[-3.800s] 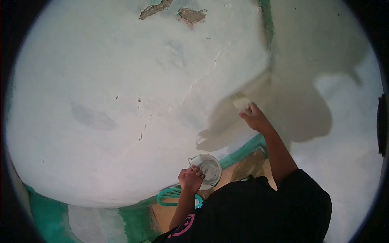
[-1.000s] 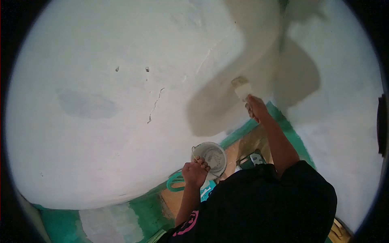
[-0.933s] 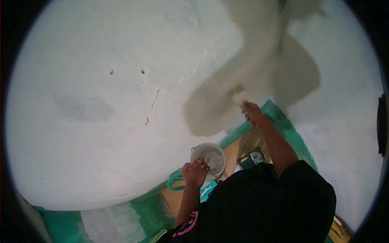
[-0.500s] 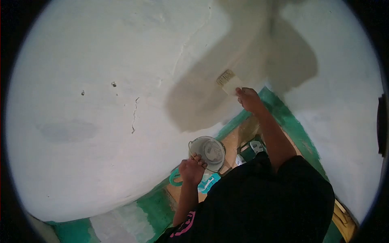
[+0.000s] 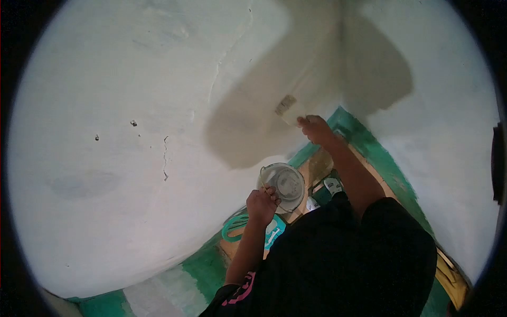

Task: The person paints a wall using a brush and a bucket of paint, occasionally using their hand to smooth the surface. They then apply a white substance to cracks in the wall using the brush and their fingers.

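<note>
Your right hand [image 5: 315,129] is closed around the paintbrush [image 5: 285,105], whose bristles press on the white wall [image 5: 132,79] just above its green lower edge; the handle is hidden in your grip. Your left hand [image 5: 262,203] is fisted on the rim of the small bucket [image 5: 285,179], held clear of the wall. The pink print [image 5: 240,293] on your black sleeve is cut off and unreadable. White marks on the teal object [image 5: 274,235] below the bucket cannot be made out.

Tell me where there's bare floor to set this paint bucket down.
The tan floor strip between the green wall base and your shoe looks bare. It is crowded under the bucket in your left hand, where a green coil lies. Your right hand holds the brush.
</note>
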The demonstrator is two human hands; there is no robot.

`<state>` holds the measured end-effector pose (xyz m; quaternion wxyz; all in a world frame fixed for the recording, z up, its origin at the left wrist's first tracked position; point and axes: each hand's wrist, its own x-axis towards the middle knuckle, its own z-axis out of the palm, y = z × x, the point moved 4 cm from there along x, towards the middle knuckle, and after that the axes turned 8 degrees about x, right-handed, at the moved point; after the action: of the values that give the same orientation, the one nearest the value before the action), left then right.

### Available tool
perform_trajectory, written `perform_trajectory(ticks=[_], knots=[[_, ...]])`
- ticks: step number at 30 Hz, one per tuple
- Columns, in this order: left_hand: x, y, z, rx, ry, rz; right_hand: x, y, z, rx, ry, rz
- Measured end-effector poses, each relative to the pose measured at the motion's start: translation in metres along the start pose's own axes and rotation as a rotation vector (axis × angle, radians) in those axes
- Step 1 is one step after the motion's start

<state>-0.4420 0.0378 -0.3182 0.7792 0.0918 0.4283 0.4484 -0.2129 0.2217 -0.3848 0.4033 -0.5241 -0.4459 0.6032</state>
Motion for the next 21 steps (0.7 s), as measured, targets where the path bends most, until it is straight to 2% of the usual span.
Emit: perform_trajectory(ticks=[1, 3, 4, 6, 7, 9, 13, 16, 18, 19, 21], knots=[[-0.001, -0.001, 0.001, -0.020, -0.005, -0.011, -0.004, -0.011, -0.003, 0.002, -0.001, 0.004], [-0.002, 0.000, 0.002, -0.028, 0.004, -0.010, -0.014, -0.047, -0.007, 0.316, -0.047, 0.111], [-0.001, -0.001, 0.004, -0.035, 0.007, -0.010, -0.007, -0.041, -0.010, 0.316, -0.044, 0.104], [0.001, -0.001, 0.002, -0.031, -0.018, 0.002, 0.014, -0.019, -0.017, 0.007, 0.028, -0.083], [0.000, -0.003, 0.003, -0.026, -0.033, 0.013, 0.016, -0.009, -0.019, 0.011, 0.028, -0.090], [-0.002, -0.005, 0.005, -0.021, -0.020, 0.006, 0.012, 0.024, -0.019, -0.018, -0.034, 0.271], [-0.003, -0.006, 0.003, -0.032, -0.009, 0.019, 0.011, 0.031, -0.014, -0.246, -0.001, 0.280], [-0.010, -0.003, 0.021, 0.016, 0.111, 0.018, -0.016, -0.048, -0.016, -0.161, -0.052, 0.167], [-0.013, -0.002, 0.022, 0.006, 0.121, 0.019, -0.041, -0.091, -0.017, 0.156, -0.082, 0.013], [-0.013, -0.002, 0.021, -0.009, 0.130, 0.025, -0.047, -0.101, -0.015, 0.148, -0.081, 0.015], [-0.009, -0.004, 0.007, -0.044, 0.046, 0.034, -0.052, -0.113, -0.013, 0.399, -0.047, 0.013]])
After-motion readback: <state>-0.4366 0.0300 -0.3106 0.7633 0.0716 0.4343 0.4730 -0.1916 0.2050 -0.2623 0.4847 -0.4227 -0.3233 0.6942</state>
